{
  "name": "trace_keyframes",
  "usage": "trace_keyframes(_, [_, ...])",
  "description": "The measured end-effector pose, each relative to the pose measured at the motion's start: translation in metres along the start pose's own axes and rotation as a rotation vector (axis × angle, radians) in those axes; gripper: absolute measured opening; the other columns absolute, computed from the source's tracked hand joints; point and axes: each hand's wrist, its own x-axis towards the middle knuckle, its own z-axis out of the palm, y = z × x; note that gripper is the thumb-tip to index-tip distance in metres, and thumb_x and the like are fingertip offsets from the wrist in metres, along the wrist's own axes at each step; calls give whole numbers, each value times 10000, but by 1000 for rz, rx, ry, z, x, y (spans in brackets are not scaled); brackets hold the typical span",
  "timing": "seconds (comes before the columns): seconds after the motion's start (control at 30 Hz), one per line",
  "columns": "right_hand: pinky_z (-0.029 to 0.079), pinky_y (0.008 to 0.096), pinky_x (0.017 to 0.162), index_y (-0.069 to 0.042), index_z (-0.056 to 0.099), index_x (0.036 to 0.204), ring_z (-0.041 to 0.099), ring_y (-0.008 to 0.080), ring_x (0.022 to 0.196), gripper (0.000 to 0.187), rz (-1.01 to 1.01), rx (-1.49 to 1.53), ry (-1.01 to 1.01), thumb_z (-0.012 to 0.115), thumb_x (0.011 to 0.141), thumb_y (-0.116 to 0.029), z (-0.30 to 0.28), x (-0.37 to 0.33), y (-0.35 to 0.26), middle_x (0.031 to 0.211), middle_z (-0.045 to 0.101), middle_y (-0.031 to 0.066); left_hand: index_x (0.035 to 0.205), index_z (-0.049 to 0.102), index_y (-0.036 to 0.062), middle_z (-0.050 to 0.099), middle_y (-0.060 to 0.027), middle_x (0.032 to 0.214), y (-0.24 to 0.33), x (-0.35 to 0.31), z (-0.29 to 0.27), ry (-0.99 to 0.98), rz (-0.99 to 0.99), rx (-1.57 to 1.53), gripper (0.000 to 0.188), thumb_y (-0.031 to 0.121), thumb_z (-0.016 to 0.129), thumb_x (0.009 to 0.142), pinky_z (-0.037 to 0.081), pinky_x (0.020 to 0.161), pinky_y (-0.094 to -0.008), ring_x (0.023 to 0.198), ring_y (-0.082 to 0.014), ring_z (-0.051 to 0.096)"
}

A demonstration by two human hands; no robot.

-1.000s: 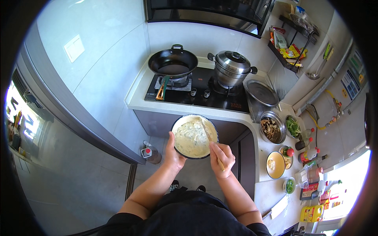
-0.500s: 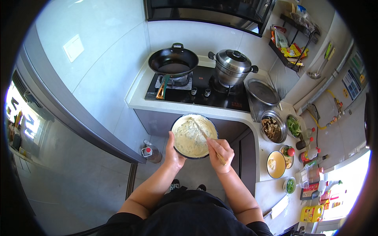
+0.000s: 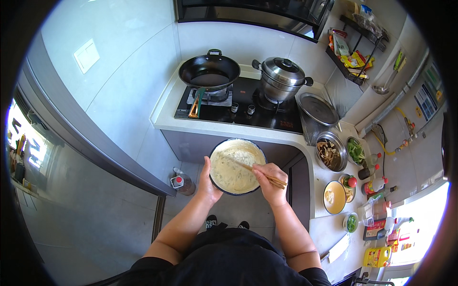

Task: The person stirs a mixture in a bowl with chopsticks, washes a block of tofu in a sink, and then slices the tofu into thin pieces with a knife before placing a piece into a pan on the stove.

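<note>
My left hand point(image 3: 208, 183) grips the left side of a dark-rimmed bowl point(image 3: 231, 192), its thumb up along the outside. Inside lies a thick, pale batter point(image 3: 229, 172) with green flecks and a whiter, drier patch near the far side. Closed around a pair of wooden chopsticks point(image 3: 248, 167), my right hand point(image 3: 271, 183) is just right of the bowl. The chopsticks' tips dip into the batter, and their back ends stick out past my fingers. The bowl is held in the air in front of the counter, above the floor.
A black wok point(image 3: 210, 74) with a green-and-gold handle and a lidded steel pot point(image 3: 282, 78) stand on the gas stove point(image 3: 248, 112). The right counter holds a steel bowl point(image 3: 330, 151) of sliced food, a yellow bowl point(image 3: 334, 197), a cleaver point(image 3: 339, 248) and several bottles. A jug point(image 3: 183, 183) stands on the floor.
The chopsticks have swung from steep to flatter, their tips moving left in the batter. My right hand has turned and shifted slightly right. The bowl has moved a little.
</note>
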Motion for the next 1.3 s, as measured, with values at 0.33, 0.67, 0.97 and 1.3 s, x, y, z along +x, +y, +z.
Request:
trace_keyframes(0.33, [484,252,588,-1,715,905,615,148,668,116,316,330,-339,715,790,-18,-30,12,-13,751,656,84,1321,441,36,518,-156,1292,22,-2,-14,-66,-148,35,778,660,452,856,419,987,-464,1194,-292,508])
trace_keyframes(0.67, [486,250,609,-6,716,907,617,156,674,122,188,213,-190,724,786,-28,-14,-8,-13,768,665,94,1329,432,27,515,-172,1298,25,-6,-9,-102,-228,25,789,665,422,865,430,979,-460,1187,-294,518])
trace_keyframes(0.97, [493,245,591,7,708,915,632,153,678,109,251,303,-143,700,807,-9,-21,-8,-7,760,647,82,1313,454,20,533,-174,1277,20,-2,-16,-104,-272,93,778,659,419,871,450,957,-458,1160,-298,540])
trace_keyframes(1.3, [546,264,629,33,700,912,666,191,707,115,532,499,-432,698,802,-2,-66,3,-9,811,674,134,1341,423,18,517,-182,1298,32,-8,-15,-100,-244,160,796,660,413,870,442,973,-451,1180,-298,529])
